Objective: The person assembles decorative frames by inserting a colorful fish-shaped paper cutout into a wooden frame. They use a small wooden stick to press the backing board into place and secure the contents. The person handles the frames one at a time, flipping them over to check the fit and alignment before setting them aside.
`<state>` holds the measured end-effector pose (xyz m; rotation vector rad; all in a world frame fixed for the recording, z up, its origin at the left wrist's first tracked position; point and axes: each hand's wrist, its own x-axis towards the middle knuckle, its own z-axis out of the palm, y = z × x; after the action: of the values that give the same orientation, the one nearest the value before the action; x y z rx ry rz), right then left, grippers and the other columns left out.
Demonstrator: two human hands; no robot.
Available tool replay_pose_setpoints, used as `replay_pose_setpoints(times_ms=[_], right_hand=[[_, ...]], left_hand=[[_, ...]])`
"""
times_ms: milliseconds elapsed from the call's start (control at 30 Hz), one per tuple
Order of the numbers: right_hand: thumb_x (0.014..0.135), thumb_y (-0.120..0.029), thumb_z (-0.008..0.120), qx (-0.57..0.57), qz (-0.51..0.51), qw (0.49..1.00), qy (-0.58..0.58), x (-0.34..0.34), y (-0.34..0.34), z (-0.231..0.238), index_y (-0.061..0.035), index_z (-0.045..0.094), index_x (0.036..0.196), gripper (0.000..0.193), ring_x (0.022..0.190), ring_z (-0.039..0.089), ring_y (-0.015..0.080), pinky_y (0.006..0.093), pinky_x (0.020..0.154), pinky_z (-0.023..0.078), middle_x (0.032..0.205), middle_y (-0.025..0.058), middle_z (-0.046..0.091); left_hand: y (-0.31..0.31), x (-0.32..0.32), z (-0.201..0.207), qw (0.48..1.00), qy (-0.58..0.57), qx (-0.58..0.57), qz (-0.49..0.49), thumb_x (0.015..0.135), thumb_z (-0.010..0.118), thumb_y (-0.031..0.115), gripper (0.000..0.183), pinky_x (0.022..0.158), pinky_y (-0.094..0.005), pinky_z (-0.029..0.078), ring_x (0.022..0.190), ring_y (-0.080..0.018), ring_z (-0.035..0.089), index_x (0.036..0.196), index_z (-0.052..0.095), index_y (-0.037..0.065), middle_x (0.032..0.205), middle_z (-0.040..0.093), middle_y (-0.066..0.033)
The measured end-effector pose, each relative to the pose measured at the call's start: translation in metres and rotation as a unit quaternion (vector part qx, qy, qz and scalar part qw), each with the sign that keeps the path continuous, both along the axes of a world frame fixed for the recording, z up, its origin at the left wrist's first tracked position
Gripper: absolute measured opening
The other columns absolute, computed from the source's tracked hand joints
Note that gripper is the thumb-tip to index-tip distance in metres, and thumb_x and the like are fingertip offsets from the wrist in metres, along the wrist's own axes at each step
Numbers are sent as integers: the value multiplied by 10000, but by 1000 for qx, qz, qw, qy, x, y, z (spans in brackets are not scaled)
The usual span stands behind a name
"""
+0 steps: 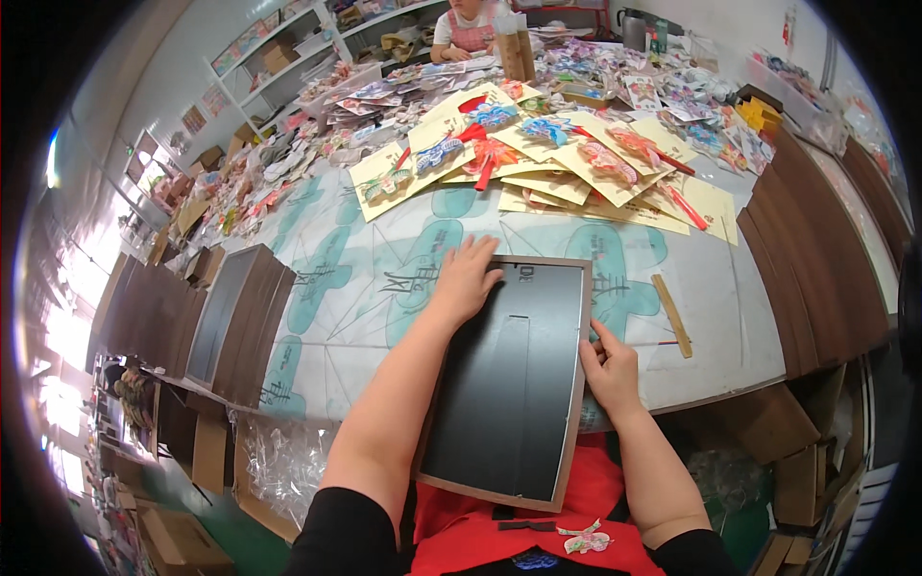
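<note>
A picture frame (509,384) with a black backing and thin brown wooden edges stands between my arms, back side up. Its near end rests against my red apron, while the far end lies over the table. My left hand (468,278) lies across the far left corner, fingers stretched out and thumb over the backing. Along the right edge, my right hand (609,367) grips the frame with thumb and fingers. Some of the right fingers are hidden beneath it. The frame's front side is out of sight.
Cream cards (538,158) with colourful butterfly-like ornaments and red tassels lie piled beyond the frame. A yellowish strip (672,317) is at the right. Brown frames stand stacked left (240,322) and right (816,259). Across the table sits another person (466,34) behind paper heaps.
</note>
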<state>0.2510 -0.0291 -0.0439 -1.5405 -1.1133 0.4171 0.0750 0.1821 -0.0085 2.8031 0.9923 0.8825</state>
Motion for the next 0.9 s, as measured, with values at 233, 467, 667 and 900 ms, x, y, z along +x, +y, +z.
replay_pose_setpoints(times_ms=[233, 467, 667, 900], right_hand=[[811, -187, 639, -5, -10, 1000, -15, 1, 0, 2, 33, 606, 1114, 375, 505, 566, 181, 296, 511, 445, 619, 110, 594], [830, -193, 619, 7, -19, 999, -25, 1, 0, -1, 28, 614, 1100, 349, 509, 572, 197, 304, 513, 444, 635, 123, 603], [849, -186, 606, 5, -9, 1000, -5, 0, -2, -2, 30, 613, 1090, 324, 513, 577, 199, 309, 516, 447, 643, 128, 611], [858, -164, 597, 11, -17, 1000, -16, 1, -4, 1, 30, 611, 1090, 303, 508, 575, 180, 290, 516, 447, 633, 125, 607]], left_hand=[[15, 31, 11, 986, 64, -157, -8, 834, 634, 267, 261, 863, -372, 445, 969, -303, 596, 1024, 669, 92, 995, 656, -120], [25, 24, 3, 931, -98, -350, 24, 920, 521, 267, 300, 857, -296, 444, 958, -211, 621, 1032, 664, 28, 999, 680, -103], [-3, -39, 2, 953, -62, -261, 142, 871, 573, 310, 368, 755, -331, 470, 815, -264, 629, 1033, 625, -16, 874, 668, -151], [-29, -37, -10, 967, -94, -171, 165, 843, 594, 268, 327, 573, -389, 440, 588, -338, 584, 761, 619, -48, 632, 581, -209]])
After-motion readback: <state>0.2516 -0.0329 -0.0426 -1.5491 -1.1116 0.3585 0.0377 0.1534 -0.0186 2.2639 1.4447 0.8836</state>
